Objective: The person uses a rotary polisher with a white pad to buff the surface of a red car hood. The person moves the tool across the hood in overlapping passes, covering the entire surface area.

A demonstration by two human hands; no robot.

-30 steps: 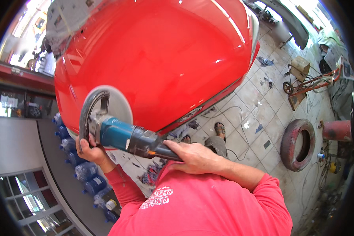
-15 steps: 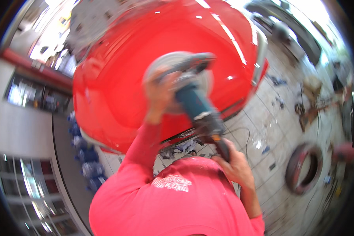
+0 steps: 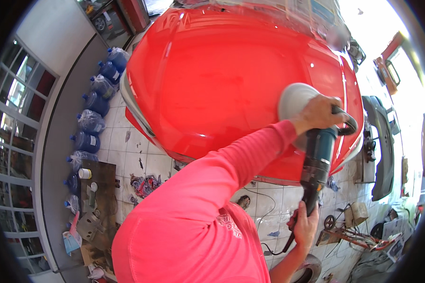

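Note:
A dark teal and black polisher point(image 3: 320, 151) lies across the right part of a glossy red car hood point(image 3: 226, 80). Its round pale pad point(image 3: 292, 99) rests against the red paint near the hood's right side. My left hand point(image 3: 318, 113) is closed at the front of the tool, by its black loop handle point(image 3: 348, 121); the fingers are partly hidden. At the lower end of the tool, my right hand point(image 3: 305, 225) wraps round the rear grip. From that end a black cord point(image 3: 269, 245) hangs toward the floor.
Several blue water jugs point(image 3: 96, 104) line the left wall beside a dark table point(image 3: 103, 188) with a jar on it. Crumpled rags point(image 3: 145, 185) lie on the tiles. To the right are a dark bumper point(image 3: 382, 146), a wheeled metal jack point(image 3: 352, 233) and a tyre point(image 3: 311, 269).
Both hands have carried the polisher toward the right side of the hood, and my left arm now reaches across. The view has shifted, showing more of the jugs and left wall.

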